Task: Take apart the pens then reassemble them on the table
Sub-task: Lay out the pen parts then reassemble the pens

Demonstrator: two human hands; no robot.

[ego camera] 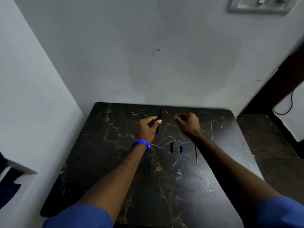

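My left hand [147,127] grips a dark pen barrel [158,127] held upright above the black marble table [115,162]. A thin blue refill [161,109] sticks up out of the barrel's top. My right hand [187,123] is closed a little to the right of it, and a small dark piece seems pinched in its fingers, too hidden to name. On the table near my wrists lie a black cap [171,146], a short blue piece [181,148] and a second blue refill [196,153] with a metal tip.
The table stands in a corner, with grey walls at the left and behind. A dark wooden frame [279,89] and a black cable [289,106] are at the right. A wall socket [258,4] sits high up.
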